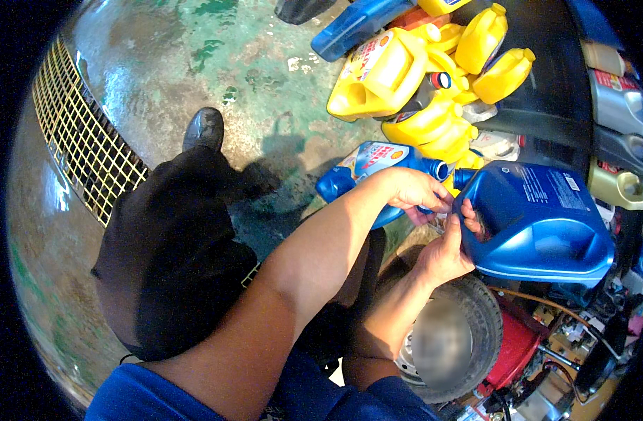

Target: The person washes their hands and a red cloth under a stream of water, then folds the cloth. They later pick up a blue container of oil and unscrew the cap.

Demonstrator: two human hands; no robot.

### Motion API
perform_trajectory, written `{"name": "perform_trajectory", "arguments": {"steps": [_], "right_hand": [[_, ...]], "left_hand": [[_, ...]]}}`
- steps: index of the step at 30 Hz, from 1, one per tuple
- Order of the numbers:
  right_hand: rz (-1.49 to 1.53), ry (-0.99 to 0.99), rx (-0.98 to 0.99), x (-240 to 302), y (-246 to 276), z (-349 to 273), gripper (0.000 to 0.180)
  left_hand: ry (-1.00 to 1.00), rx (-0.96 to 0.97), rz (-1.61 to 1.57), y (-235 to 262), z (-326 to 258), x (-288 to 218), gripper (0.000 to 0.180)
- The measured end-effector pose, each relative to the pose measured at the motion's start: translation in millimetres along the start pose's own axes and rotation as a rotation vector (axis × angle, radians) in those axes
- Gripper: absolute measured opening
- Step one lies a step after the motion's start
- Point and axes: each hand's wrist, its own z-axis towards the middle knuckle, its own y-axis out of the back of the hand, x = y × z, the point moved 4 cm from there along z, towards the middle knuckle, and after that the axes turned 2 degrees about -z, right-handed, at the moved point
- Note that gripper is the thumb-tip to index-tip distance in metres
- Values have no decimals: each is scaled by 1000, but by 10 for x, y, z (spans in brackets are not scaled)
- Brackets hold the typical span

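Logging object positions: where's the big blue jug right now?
Head view, right of centre: the big blue jug lies sideways in the right hand, just below the yellow jugs.

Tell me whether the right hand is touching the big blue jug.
Touching. The head view shows the right hand gripping the big blue jug at its left edge near the neck, fingers curled onto the plastic with no gap.

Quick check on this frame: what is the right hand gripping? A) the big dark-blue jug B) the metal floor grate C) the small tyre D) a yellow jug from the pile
A: the right hand has its fingers curled on the left edge of the big dark-blue jug, which lies tipped on its side above the small tyre; the yellow jugs sit in a pile apart from it.
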Motion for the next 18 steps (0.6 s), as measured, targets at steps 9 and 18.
{"name": "perform_trajectory", "arguments": {"steps": [9,18], "right_hand": [[14,8,-4,-49,-14,-41,13],[-22,25,2,-40,-34,-44,17]], "left_hand": [[-9,-23,-41,33,4,31,35],[-2,-15,-48,44,29,51,36]]}}
